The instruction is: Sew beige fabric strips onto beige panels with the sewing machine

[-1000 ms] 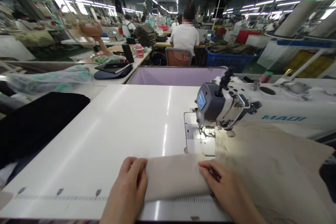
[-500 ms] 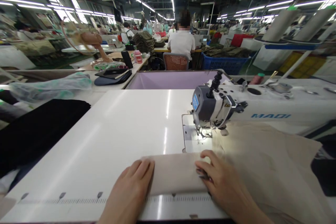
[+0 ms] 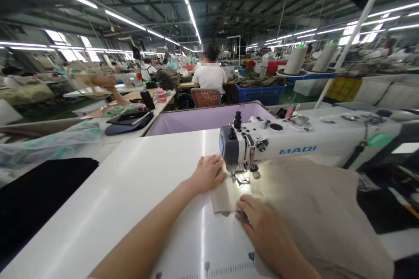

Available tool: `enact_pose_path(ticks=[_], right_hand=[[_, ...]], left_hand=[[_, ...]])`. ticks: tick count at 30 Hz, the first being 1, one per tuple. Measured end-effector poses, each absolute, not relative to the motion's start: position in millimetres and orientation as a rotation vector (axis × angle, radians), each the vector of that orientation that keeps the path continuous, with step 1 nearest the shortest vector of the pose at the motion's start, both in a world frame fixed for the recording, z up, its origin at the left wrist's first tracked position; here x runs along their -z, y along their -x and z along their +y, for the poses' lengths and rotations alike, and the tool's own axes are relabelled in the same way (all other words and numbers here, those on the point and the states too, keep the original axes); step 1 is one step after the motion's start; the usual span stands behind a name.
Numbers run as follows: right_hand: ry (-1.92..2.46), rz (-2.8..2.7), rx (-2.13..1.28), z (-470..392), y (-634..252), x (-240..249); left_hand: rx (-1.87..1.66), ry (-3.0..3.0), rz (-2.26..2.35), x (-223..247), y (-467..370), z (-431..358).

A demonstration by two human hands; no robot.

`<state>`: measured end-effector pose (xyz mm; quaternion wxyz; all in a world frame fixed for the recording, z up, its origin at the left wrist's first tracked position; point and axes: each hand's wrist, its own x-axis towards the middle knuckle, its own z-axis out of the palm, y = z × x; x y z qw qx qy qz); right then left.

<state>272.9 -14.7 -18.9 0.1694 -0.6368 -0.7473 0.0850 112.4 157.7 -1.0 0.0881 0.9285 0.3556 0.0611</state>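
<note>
My left hand lies flat, fingers stretched, on the far-left part of a beige fabric piece, just left of the sewing machine's presser foot. The strip's near end shows between my hands, and its far part runs under the machine head. My right hand rests at the near right edge of the fabric, fingers curled around small dark thread snips, mostly hidden by the fingers. More beige cloth spreads under the machine arm to the right.
The white sewing machine spans the right side of the white table. Black cloth lies at the left. Beyond the table are a lilac-lined bin, a blue crate and a seated person. Thread cones stand behind.
Both hands have moved forward with the fabric, from the table's front edge to the needle area. My left hand has gone farther, beside the presser foot. The camera view has tilted up and shifted right.
</note>
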Motion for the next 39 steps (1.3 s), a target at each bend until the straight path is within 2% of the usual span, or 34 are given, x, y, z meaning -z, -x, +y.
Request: enact_pose_path(ticks=[13, 32, 39], right_hand=[[1.858, -2.110, -0.142, -8, -271, 21], [1.911, -2.116, -0.289, -1, -272, 14], [1.935, -2.158, -0.329, -4, -274, 9]], left_hand=[[-0.209, -2.811, 0.976, 6, -124, 180], [-0.239, -2.876, 1.020, 10, -124, 181], [-0.297, -2.910, 1.031, -1, -124, 136]])
